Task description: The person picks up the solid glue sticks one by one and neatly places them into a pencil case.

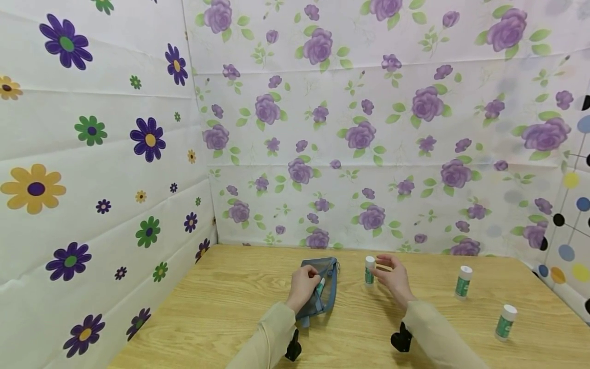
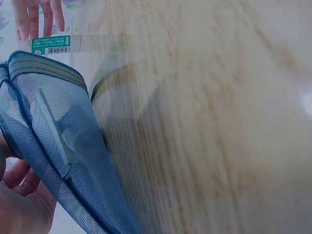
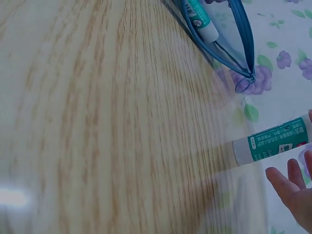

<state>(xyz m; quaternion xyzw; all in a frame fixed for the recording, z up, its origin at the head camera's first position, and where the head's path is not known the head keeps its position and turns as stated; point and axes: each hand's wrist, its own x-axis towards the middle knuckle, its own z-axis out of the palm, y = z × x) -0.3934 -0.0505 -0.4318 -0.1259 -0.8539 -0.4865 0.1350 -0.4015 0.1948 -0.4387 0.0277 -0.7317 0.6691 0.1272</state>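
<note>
My left hand (image 1: 304, 283) grips the edge of a blue mesh zipper pouch (image 1: 330, 294), which stands with its mouth apart. Inside the pouch lies a glue stick (image 3: 202, 22) with a green label and white cap. In the left wrist view, the pouch mesh (image 2: 73, 112) hides part of that hand. To the right of the pouch, a second glue stick (image 1: 370, 270) stands upright on the table. My right hand (image 1: 393, 277) is beside it, fingers spread around its right side and not closed on it. Whether a fingertip touches it, I cannot tell.
Two more glue sticks, one (image 1: 463, 282) farther back and one (image 1: 506, 322) nearer, stand upright to the right on the wooden table (image 1: 221, 302). Flower-patterned cloth (image 1: 359, 205) hangs behind the table, with more cloth along both sides.
</note>
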